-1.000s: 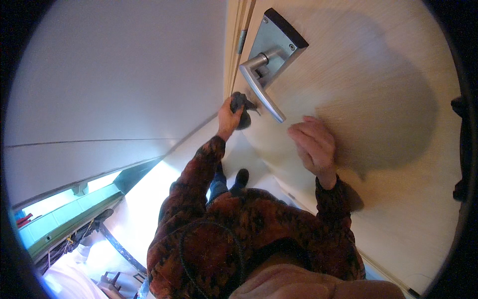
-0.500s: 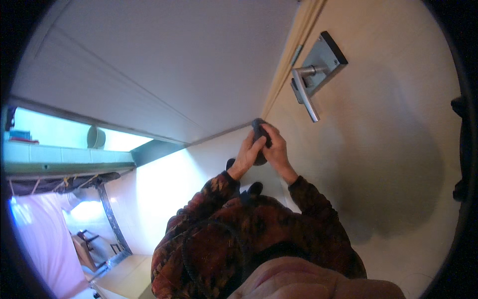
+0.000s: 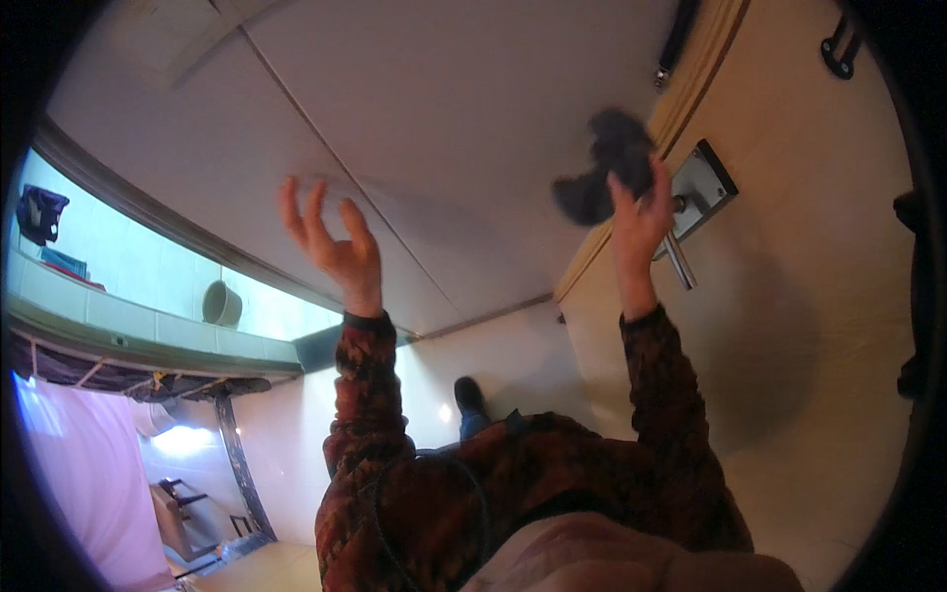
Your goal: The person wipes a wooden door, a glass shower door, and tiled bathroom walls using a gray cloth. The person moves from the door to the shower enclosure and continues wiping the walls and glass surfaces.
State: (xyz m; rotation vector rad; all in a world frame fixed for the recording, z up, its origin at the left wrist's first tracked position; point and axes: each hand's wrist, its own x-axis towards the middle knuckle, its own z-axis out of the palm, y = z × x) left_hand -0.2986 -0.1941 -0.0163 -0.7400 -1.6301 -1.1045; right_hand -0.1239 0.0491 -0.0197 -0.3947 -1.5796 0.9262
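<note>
My right hand is raised at the right, closed on a dark grey cloth. The cloth is blurred and hangs loose in two lobes; its exact kind cannot be made out. Just beside that hand is a metal lever handle on the pale wooden door; whether they touch I cannot tell. My left hand is lifted at the left with its fingers spread and curved, holding nothing. It is in front of the pale grey panelled wall.
A tiled ledge at the left bears a pale bucket and a dark bag. Below it hangs a pink cloth. A small wooden stool is at the lower left. My dark shoe shows on the pale floor.
My hands were together on the dark cloth and are now wide apart and raised. The left let go and moved left; the right carried the cloth up and right. My view has shifted too.
</note>
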